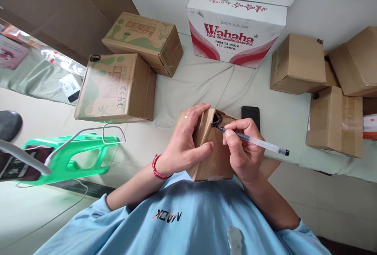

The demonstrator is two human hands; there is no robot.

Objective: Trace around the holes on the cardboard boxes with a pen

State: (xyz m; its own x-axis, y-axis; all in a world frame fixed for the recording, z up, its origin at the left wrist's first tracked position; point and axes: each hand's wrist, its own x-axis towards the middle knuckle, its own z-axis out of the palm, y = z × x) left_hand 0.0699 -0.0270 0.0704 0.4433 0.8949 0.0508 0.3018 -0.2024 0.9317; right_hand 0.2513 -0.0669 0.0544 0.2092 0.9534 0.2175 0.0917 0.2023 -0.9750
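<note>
A small brown cardboard box (219,156) rests against my lap, tilted so that one corner faces up. Round that upper corner is a dark, ragged-edged hole (217,118). My left hand (193,141), with a ring and a red bracelet, is wrapped over the box's left side, thumb on the face and fingers over the top edge. Between the thumb and fingers of my right hand (244,149) is a pen (259,142) with a clear barrel and black end. Its tip touches or nearly touches the box just below the hole.
Two printed cartons (118,86) stand at the left, and a white Wahaha carton (235,31) at the back. Several brown boxes (300,60) are stacked at the right. A black phone (251,116) lies behind my right hand. A green stool (108,160) with cables is at the left.
</note>
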